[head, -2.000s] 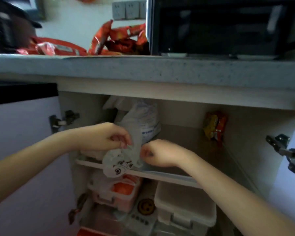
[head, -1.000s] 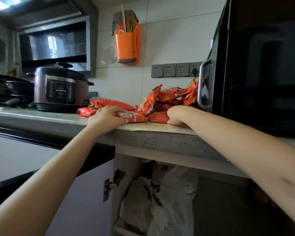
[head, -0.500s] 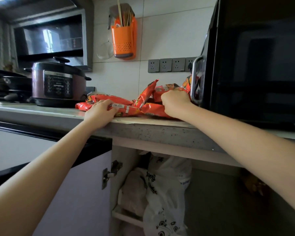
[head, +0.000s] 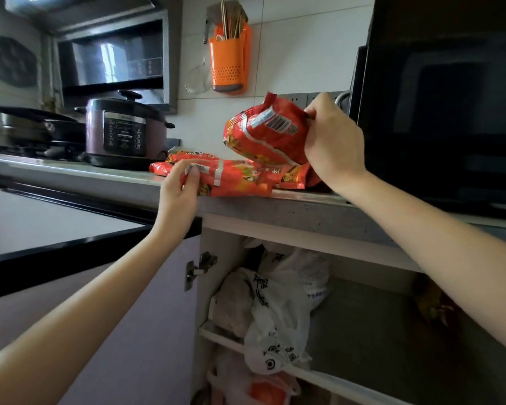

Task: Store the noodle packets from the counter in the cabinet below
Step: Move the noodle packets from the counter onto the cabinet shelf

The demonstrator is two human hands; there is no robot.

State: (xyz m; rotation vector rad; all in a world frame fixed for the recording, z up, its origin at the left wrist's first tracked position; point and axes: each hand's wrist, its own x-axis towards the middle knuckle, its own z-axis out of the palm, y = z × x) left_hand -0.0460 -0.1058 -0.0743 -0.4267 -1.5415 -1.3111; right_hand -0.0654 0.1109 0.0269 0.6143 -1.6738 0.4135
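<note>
A: Status, left to right?

B: Pressure cooker (head: 123, 133) at far left on the desk (head: 289, 213), not involved. Left hand (head: 180, 190) has its fingers curled over the near end of a flat packet (head: 237, 182) at the desk's front edge. I can't see the thumb. The other packets (head: 292, 177) lie behind and to the right, touching it. Right hand (head: 330, 141) pinches a raised packet (head: 266, 135) by its top corner, clear above the pile and just beside the black oven (head: 444, 118).

A: Cabinet?

B: Open below. A white plastic bag (head: 278, 317) sags over the front of the shelf (head: 377, 331) on the left. Room looks to be right of the bag.

A: Risks?

B: Three, I'd say.
- Dragging the flat packet off the edge could pull its neighbours with it onto the floor.
- The raised one hangs from a corner pinch on slick film, so a quick swing down could slip it.
- The bag crowds the left of the shelf, so going in there could snag it or shove it off.

A: Change from before?

B: Half a second back the right hand was down on the pile with nothing lifted. Now one packet is up. The left hand lay over its packet then and now grips it. Two seconds back both hands were in the cabinet on that bag.
</note>
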